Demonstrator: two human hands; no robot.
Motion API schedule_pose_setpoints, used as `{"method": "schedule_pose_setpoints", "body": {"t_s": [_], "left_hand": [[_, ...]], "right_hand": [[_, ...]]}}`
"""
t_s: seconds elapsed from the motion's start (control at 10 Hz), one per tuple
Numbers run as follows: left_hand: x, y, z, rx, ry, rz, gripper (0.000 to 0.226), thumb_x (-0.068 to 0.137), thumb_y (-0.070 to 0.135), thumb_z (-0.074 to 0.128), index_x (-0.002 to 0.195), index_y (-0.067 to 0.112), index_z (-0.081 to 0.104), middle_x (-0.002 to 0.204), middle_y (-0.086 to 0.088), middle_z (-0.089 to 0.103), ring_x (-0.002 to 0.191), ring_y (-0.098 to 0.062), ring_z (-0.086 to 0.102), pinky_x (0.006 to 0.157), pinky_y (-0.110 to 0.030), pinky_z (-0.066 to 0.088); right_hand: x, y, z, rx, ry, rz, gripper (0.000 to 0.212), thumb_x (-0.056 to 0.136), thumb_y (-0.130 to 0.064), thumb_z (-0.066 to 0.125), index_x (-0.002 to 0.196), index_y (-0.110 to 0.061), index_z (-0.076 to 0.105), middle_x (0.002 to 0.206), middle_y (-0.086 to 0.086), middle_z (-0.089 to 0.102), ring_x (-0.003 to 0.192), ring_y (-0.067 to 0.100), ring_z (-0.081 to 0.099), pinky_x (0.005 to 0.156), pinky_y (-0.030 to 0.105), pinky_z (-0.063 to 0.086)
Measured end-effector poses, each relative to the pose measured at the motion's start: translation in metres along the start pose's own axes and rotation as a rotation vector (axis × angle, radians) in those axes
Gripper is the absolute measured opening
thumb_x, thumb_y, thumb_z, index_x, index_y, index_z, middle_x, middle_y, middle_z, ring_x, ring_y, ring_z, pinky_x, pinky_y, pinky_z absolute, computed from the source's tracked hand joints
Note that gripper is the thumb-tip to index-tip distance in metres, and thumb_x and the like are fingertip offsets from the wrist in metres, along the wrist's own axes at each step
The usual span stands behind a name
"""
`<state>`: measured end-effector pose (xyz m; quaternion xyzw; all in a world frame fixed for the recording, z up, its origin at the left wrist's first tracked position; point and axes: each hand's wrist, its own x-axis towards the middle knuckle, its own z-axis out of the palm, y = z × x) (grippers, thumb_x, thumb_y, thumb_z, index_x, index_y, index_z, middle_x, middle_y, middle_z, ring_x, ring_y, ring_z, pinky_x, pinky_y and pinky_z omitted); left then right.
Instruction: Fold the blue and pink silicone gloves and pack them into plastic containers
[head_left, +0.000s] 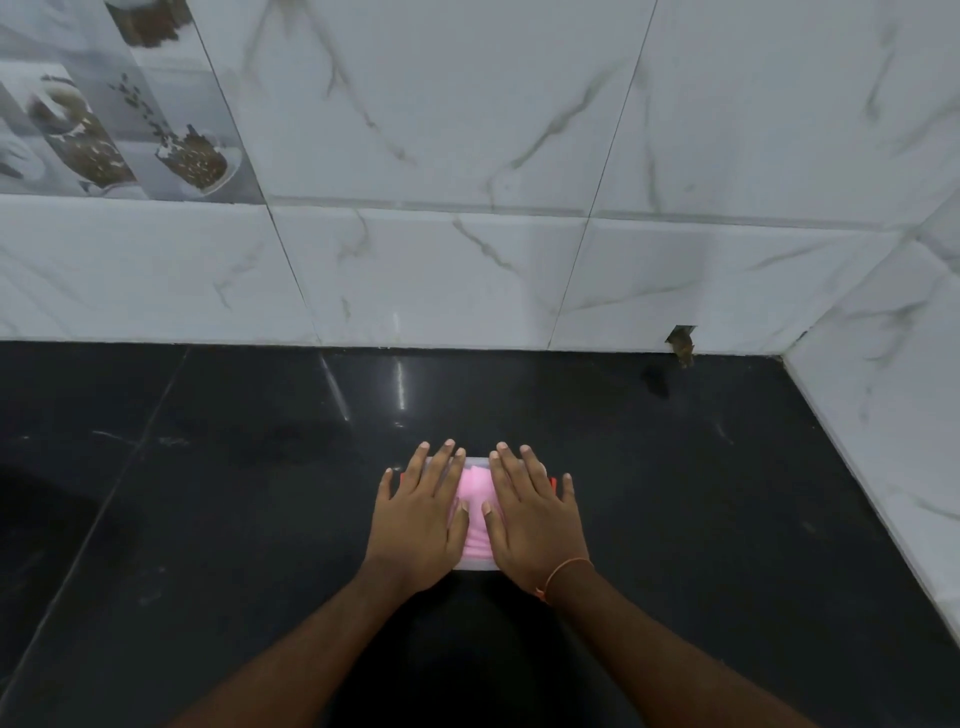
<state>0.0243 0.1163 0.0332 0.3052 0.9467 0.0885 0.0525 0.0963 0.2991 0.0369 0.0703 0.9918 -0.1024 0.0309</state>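
Hands flat on the lid right now, both of them. The left hand and right hand are spread wide with fingers out straight, palms pressing down on a clear plastic container sitting on the black desk at about 6 o'clock from the middle of the view, well short of the tiled wall. Neither hand is gripping anything, they're just pushing down. Through the gap between them you can see the pink glove folded up inside, bunched in soft ridges. Little red clips poke out at 9 o'clock and 3 o'clock of the box, so my guess is the lid is being pressed shut before the clips get snapped. No blue glove or second container in sight, so I can't say how that half stands. Handling-wise, silicone like that looks floppy and springy, so it'll probably want to push back up against the lid, and it's grippy rather than slick. The box looks light and thin-walled, and on that glossy desk it could skate around, so I'd keep one palm on top and work the side clips with the other thumb. There's a thin cord on the right wrist, nothing in the way.
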Motion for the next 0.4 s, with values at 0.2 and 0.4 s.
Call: {"method": "schedule_pose_setpoints", "body": {"t_s": [0.2, 0.4], "left_hand": [[-0.005, 0.004, -0.004, 0.04, 0.019, 0.004, 0.071, 0.106, 0.053, 0.032, 0.171, 0.025, 0.032, 0.179, 0.004, 0.029, 0.166, -0.023, 0.026, 0.124, -0.06, 0.034], [-0.01, 0.008, -0.011, 0.084, 0.181, -0.006, 0.068, 0.096, 0.054, 0.049, 0.155, 0.022, 0.061, 0.166, 0.001, 0.051, 0.151, -0.028, 0.053, 0.111, -0.066, 0.047]], "right_hand": [[-0.003, -0.004, -0.006, -0.013, -0.026, -0.007, 0.069, 0.104, -0.055, 0.025, 0.167, -0.027, 0.019, 0.176, -0.007, 0.014, 0.162, 0.021, 0.012, 0.117, 0.066, 0.034], [-0.014, -0.013, -0.03, -0.084, 0.087, -0.018, 0.064, 0.095, -0.055, 0.047, 0.15, -0.025, 0.059, 0.16, -0.008, 0.05, 0.145, 0.02, 0.052, 0.096, 0.072, 0.052]]}}
